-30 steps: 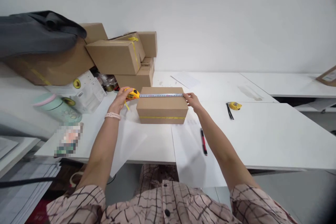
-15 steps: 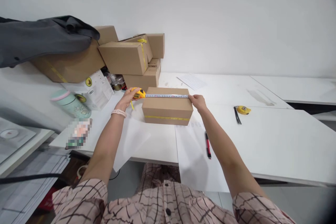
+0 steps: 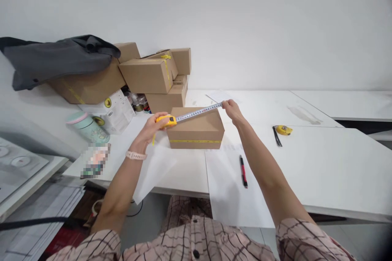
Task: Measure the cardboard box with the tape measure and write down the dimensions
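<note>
A pale wall [image 3: 245, 28] fills the back of the room, and a long white desk [image 3: 321, 159] stands before it. A pile of brown cartons [image 3: 145, 76] is heaped at the desk's far left, and a dark grey jacket [image 3: 64, 63] is thrown over the cartons at its left end. The brown box [image 3: 196, 130] being worked on sits flat on the desk straight ahead of the person, near the front edge, a yellow strip running along its near side. A sheet of paper [image 3: 228, 191] lies in front of the box, towards the right, and hangs over the desk's edge. Over to the left, a mint-green bottle [image 3: 90, 128] is just beside a white carton [image 3: 119, 114] printed with avocados.

The left hand [image 3: 150, 127] is closed around a yellow tape measure [image 3: 168, 121], by the box's left end. The right hand [image 3: 232, 111] pinches the far end of the metal blade [image 3: 199, 112], drawn out aslant above the top of the box; I can't tell whether it touches the cardboard. Another yellow measure [image 3: 284, 130] with a black strap lies well off to the right. A red and black pen [image 3: 243, 172] rests on the paper.
</note>
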The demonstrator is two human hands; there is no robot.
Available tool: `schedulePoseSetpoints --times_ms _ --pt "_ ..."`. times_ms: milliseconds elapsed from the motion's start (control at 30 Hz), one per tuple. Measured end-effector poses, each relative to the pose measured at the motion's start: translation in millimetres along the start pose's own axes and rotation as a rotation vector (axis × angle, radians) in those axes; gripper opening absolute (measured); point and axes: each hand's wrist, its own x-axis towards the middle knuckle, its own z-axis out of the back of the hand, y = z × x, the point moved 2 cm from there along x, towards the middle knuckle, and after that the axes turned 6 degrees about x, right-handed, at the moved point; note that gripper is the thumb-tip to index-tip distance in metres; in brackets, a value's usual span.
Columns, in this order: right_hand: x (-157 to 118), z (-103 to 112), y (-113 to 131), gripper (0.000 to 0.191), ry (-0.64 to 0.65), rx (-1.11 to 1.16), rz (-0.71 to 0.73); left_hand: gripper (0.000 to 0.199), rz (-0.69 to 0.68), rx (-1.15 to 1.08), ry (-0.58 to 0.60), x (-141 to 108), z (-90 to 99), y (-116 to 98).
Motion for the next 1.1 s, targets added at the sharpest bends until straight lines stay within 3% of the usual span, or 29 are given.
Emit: schedulePoseSetpoints --times_ms 100,200,267,333,633,833,1100 --pt "2.5 -17.7 10.9 0.02 0.148 -0.037 0.097 0.065 0.087 -0.169 0.234 -54.1 -42.1 15.0" --pt "4.3 -45.1 12.2 0.023 0.376 -0.152 0.156 0.053 0.213 -0.422 0.466 -98.4 -93.3 32.9" --pt "8.4 -61.4 11.7 0.025 0.455 -0.262 0.15 0.049 0.26 -0.529 0.47 -111.0 -118.0 38.4" --pt "14.8 -74.0 12.9 0.026 0.457 -0.365 0.12 0.051 0.268 -0.599 0.428 -109.4 -131.4 37.5" --pt "24.7 -100.2 24.6 0.032 0.233 -0.522 0.102 0.052 0.295 -0.645 0.284 -65.6 -134.3 23.0" --pt "19.1 -95.9 24.4 0.029 0.301 -0.513 0.1 0.051 0.376 -0.684 0.252 -69.3 -139.8 20.7" --pt "17.1 -94.1 24.8 0.027 0.316 -0.419 0.035 0.052 0.38 -0.672 0.221 -63.5 -142.1 13.0"
